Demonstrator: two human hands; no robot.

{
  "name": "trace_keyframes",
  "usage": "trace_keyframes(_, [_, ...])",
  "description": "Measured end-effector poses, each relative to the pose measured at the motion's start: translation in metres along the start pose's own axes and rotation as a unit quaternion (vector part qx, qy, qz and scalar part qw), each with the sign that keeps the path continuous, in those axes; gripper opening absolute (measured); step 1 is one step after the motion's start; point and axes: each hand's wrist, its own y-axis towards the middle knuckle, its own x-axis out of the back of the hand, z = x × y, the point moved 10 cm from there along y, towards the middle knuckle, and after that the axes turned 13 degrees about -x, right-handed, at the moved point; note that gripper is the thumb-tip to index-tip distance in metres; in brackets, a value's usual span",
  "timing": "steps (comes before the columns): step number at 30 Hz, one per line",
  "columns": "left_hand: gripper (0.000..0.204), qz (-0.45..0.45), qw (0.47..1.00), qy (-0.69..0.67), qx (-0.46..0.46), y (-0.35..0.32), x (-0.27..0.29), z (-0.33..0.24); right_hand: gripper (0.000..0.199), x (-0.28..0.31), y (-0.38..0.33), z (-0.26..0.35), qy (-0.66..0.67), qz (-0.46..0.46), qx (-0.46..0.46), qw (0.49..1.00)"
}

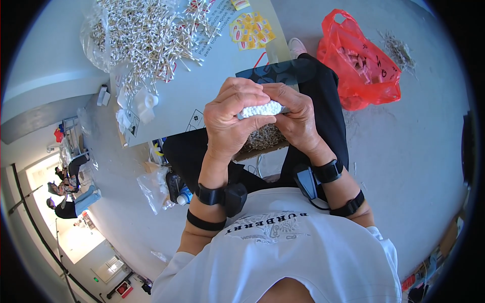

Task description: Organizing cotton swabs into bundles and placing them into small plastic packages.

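Both my hands are wrapped round one tight bundle of cotton swabs [260,109], whose white tips face me. My left hand [226,113] grips its left side, fingers over the top and thumb along the underside. At the other end my right hand [297,112] is closed on the same bundle, with its thumb below. Whether a wrapper goes round the sticks is hidden by my fingers. Under my hands, between my legs, stands a cardboard box [275,150] with many thin sticks in it. Loose cotton swabs [146,38] lie heaped on the table [174,113].
Small yellow printed packets [251,31] lie at the table's far right. A red plastic bag [336,48] with pinkish pieces stands on the floor to the right, beside scattered sticks [397,50]. A translucent white roll [146,103] sits near the table's left edge. People [73,202] are far left.
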Motion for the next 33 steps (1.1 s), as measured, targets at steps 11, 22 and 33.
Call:
trace_keyframes(11, [0.033,0.043,0.998,0.049,0.005,0.007,-0.007,-0.007,0.034,-0.001,0.000,0.001,-0.022,-0.011,0.000,1.000])
trace_keyframes(22, [0.036,0.034,0.997,0.067,0.012,0.007,-0.004,-0.005,0.033,0.005,0.002,0.002,-0.012,-0.023,-0.011,1.000])
trace_keyframes(33, [0.029,0.056,0.997,0.060,-0.015,0.003,0.007,0.004,0.037,0.005,0.002,0.000,-0.023,-0.029,-0.012,0.999])
